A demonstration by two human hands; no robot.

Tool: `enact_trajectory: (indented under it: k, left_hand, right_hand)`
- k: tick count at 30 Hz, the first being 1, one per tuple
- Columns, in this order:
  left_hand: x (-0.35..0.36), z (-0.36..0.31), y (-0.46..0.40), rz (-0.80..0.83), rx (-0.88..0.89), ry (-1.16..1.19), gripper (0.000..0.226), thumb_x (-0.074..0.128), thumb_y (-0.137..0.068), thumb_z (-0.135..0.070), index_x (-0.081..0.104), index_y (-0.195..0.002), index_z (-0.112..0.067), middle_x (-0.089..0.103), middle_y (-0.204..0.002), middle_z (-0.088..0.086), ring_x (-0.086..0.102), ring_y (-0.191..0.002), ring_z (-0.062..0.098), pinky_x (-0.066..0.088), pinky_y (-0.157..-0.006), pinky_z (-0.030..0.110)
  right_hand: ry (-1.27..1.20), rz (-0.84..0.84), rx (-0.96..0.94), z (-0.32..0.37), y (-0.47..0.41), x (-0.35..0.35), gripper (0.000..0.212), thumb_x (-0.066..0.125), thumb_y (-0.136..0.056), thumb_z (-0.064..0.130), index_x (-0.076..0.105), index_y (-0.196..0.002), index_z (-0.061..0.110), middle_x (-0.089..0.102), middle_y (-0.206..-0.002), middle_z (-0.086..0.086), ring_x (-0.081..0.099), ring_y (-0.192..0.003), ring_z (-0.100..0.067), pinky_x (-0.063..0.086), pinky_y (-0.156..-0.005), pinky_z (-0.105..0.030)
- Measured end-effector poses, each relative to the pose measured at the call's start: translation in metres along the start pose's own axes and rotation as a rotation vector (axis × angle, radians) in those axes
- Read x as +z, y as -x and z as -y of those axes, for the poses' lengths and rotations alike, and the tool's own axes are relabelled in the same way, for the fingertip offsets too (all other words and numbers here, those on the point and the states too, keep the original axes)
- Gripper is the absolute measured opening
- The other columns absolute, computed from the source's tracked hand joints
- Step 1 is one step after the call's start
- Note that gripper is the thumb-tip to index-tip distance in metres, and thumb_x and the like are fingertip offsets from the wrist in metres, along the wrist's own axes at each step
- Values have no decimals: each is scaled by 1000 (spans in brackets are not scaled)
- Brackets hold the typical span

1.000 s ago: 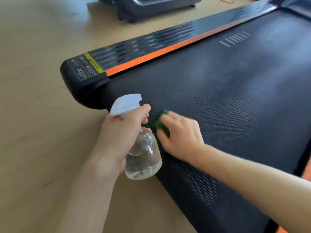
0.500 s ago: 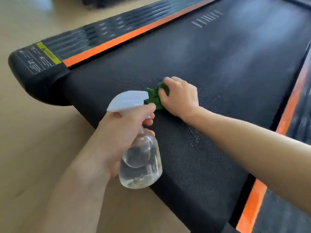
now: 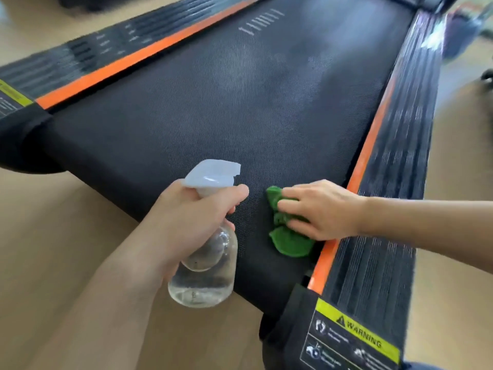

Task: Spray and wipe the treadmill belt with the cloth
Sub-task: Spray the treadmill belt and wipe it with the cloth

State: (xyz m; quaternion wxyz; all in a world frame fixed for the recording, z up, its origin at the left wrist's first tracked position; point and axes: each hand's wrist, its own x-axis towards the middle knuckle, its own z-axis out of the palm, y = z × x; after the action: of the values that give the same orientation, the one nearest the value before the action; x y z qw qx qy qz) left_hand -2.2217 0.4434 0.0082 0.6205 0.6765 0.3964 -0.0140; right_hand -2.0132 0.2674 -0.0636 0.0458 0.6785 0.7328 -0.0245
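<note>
Right hand (image 3: 324, 209) presses green cloth (image 3: 289, 236) flat on belt (image 3: 240, 108) near orange rail (image 3: 365, 158); left hand (image 3: 192, 217) grips spray bottle (image 3: 205, 265). Best: overlapping strokes, even pressure, bottle held clear.

At the lower right of the frame, a yellow label (image 3: 357, 333) on the treadmill's black rear corner cap (image 3: 293, 329) reads "WARNING" beside a triangle hazard sign. The white pictograms and small print below it are too blurred to read, as is the yellow label (image 3: 12, 96) at the far left edge.
</note>
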Motion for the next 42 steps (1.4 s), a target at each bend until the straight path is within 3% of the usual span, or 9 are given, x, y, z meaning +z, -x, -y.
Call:
enact_trajectory:
  k: [4,8,15,19,26,30,32,38,42]
  left_hand:
    - [7,-2,10,-5,23,-46,37,77,-86,-46,77,-94,-10,78,-94,2,77,-68,11,60,-79,36]
    - [6,-3,13,-30,28,-67,34,78,-86,-47,79,-92,-13,79,-91,1,79,-74,15,62,-89,45]
    - [-12,-6,13,-122,2,-19,35,81,-84,-49,80,-89,-14,80,-92,1,80,-76,16,62,-92,51]
    - [-19,-2,13,-170,15,-23,32,79,-86,-49,81,-87,-17,80,-89,-3,79,-71,12,62,-92,49]
    - [-6,1,22,-85,-12,-80,32,79,-84,-49,82,-88,-18,81,-87,-5,79,-72,11,61,-89,43]
    - [4,-2,25,58,-26,-183,36,76,-83,-52,81,-89,-18,81,-90,-4,79,-78,13,61,-93,44]
    - [6,-2,23,119,-20,-209,33,77,-82,-51,81,-89,-19,81,-89,-6,79,-78,14,61,-90,40]
    - [6,6,21,371,-25,-339,28,77,-86,-42,79,-94,-16,79,-93,-3,78,-72,10,55,-62,17]
    - [-6,7,18,306,-54,-351,42,83,-78,-56,80,-92,-16,81,-94,2,81,-83,18,62,-86,38]
  right_hand:
    - [132,-78,602,-51,1,10,30,36,-100,42,49,-97,15,60,-99,-8,64,-90,-37,46,-67,-40]
    - [-9,-107,838,-34,-4,16,25,37,-101,36,39,-87,16,57,-94,-10,61,-87,-38,37,-68,-38]
    - [-179,-48,310,94,3,-6,22,40,-96,42,43,-90,20,54,-87,1,57,-75,-24,43,-62,-36]
    - [-134,-31,-29,76,0,-2,20,47,-97,39,46,-94,19,53,-89,0,53,-74,-22,44,-60,-35]
    - [113,-106,597,-36,6,9,28,38,-99,40,47,-91,15,60,-91,-9,63,-81,-38,40,-60,-38]
    - [47,-15,462,14,16,-4,35,21,-94,48,40,-83,21,59,-83,0,62,-77,-29,40,-60,-36]
    - [-52,11,340,49,20,-12,34,26,-93,46,46,-83,20,60,-81,2,61,-75,-27,45,-62,-36]
    - [-261,28,97,84,22,-9,28,36,-100,40,50,-92,17,54,-84,3,54,-75,-22,48,-64,-39]
    - [-72,-82,121,28,15,-2,23,42,-99,39,47,-89,19,55,-83,-1,60,-72,-28,46,-53,-38]
